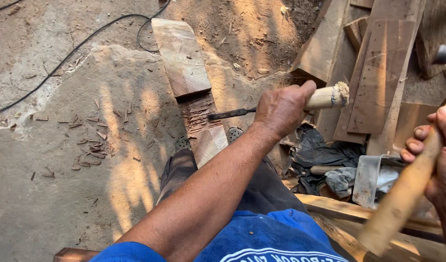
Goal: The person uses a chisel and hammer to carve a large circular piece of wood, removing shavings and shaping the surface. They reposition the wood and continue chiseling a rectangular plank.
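While the left hand (281, 107) clenches a chisel (262, 109) on the plank (184, 58), the right hand's (438, 155) grip wraps a mallet handle (402, 194).

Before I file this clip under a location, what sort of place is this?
Most likely an outdoor, makeshift woodworking spot. The left hand holds a chisel against a notched plank lying on bare ground, wood chips are scattered about, and offcut boards lie piled nearby.

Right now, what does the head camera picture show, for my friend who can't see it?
A left hand holds a chisel against a notch cut in a plank on the ground, while the right hand grips a hammer handle. Wood chips lie on the dirt.
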